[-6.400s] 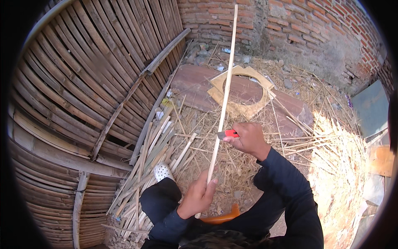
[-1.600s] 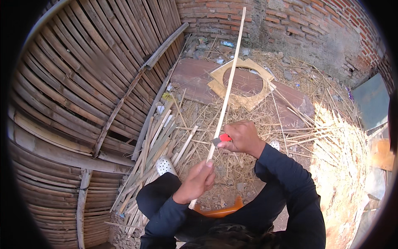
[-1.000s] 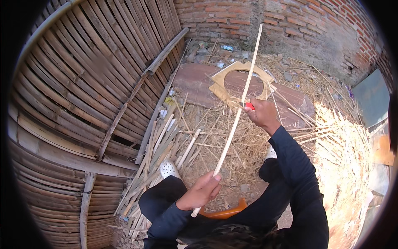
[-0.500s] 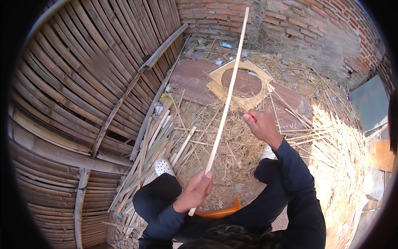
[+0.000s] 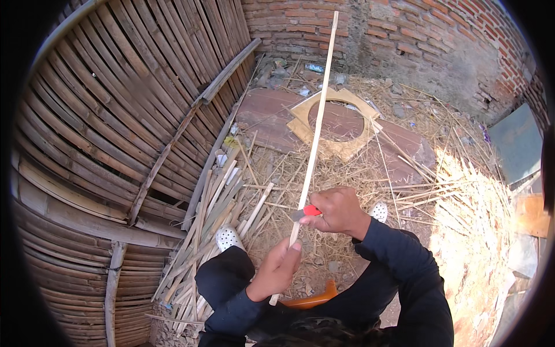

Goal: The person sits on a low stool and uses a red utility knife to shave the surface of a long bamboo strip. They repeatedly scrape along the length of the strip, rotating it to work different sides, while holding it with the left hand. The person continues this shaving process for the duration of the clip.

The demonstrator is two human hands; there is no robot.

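A long, pale bamboo strip [image 5: 318, 127] slants up and away from my lap, its far end in front of the brick wall. My left hand [image 5: 276, 269] is closed around the strip close to its near end, thumb on top. In my right hand [image 5: 337, 211] is a knife with a red handle [image 5: 312, 210]. Its dark blade [image 5: 298, 215] lies against the strip, a little beyond my left hand. The palm side of the right hand is hidden.
A bamboo slat wall [image 5: 133, 104] stands at the left, a brick wall [image 5: 404, 34] at the back. Split bamboo pieces [image 5: 199, 248] lie in a pile by my left shoe [image 5: 229, 237]. Beyond are shavings, a reddish-brown board [image 5: 260, 113] and a tan panel [image 5: 341, 147] with a round hole.
My right hand has come down and left, bringing the knife blade onto the strip near my left hand. The left hand keeps its grip, and the strip has shifted slightly.
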